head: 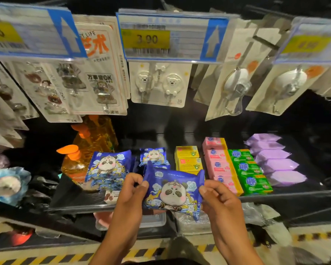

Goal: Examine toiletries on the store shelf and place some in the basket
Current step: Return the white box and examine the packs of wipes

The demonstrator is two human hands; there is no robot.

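Note:
Both hands hold up a blue wipes pack (173,192) printed with a cartoon panda, in front of the dark shelf (275,196). My left hand (131,192) pinches the pack's left edge. My right hand (217,196) pinches its right edge. More panda packs lie on the shelf behind: a large one (108,169) to the left and a small one (153,155) further back. No basket is in view.
Rows of soap bars sit to the right: yellow (187,158), pink (219,165), green (247,171), and purple packets (273,159). Orange pump bottles (84,150) stand at left. Carded hooks (159,83) and price tags (170,35) hang above. Striped floor tape runs below.

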